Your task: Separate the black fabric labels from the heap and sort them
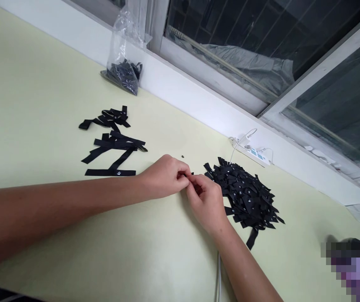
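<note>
My left hand (166,176) and my right hand (207,202) meet over the middle of the table, fingertips touching. Both are closed in a pinch on a small black fabric strip (193,173), of which only a sliver shows between the fingers. Close by on the right is a big heap of short black strips (246,195), many with a small white mark. Left of my hands lie several longer black strips (113,144), loosely crossed. One of them, a flat strip (98,172) with a white mark, lies nearest my left forearm.
A clear plastic bag (125,71) with black strips inside stands against the wall ledge. A white power strip (252,152) with plugged cables sits behind the heap. A white cable (219,272) runs beneath my right forearm. A tiny dark bit (182,156) lies beyond my hands. Someone's blurred figure (356,268) appears lower right.
</note>
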The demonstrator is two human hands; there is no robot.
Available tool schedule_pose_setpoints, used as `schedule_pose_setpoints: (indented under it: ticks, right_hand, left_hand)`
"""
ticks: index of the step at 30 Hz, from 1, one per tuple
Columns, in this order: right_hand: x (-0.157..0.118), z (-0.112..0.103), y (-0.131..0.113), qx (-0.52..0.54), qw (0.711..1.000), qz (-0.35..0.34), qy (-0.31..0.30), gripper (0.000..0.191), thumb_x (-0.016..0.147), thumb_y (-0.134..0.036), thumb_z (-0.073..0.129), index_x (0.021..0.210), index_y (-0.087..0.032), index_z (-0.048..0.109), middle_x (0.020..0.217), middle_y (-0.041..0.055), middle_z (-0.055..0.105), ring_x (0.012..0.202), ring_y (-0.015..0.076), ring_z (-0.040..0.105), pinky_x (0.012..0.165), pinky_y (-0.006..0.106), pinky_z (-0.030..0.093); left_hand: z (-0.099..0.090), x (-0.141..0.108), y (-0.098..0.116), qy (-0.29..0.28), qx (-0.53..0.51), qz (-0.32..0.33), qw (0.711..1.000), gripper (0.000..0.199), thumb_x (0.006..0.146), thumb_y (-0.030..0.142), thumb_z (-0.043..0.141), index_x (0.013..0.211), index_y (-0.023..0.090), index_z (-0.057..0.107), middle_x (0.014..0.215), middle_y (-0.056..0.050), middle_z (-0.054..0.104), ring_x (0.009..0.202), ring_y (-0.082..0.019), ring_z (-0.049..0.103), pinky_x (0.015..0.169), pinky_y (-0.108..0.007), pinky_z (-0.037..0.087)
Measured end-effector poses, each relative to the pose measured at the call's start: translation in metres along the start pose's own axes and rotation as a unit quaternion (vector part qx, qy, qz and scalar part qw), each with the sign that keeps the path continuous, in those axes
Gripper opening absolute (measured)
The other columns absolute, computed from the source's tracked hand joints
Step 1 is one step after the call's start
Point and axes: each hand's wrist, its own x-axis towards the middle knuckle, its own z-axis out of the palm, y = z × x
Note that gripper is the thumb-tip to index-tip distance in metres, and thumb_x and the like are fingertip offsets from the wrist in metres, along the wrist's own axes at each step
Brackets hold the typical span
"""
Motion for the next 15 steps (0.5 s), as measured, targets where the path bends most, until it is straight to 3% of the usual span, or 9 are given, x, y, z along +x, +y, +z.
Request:
schedule_pose_setpoints:
  ticks: [15]
  right_hand:
    - [0.0002,0.0028,0.0020,-0.011,1.000,0.013,0.002,0.019,0.091,-0.020,0.054,0.083,-0.019,0.071,0.070,0.0001,0.062,0.061,0.0145,0.052,0.058,0.029,0.038]
  left_hand:
    - [0.0017,0.0037,-0.0041,0.009,0.009,-0.008,1.000,0.029,0.073,0.010,0.053,0.076,0.021,0.080,0.072,0.002,0.075,0.065,-0.014,0.064,0.059,-0.025,0.045]
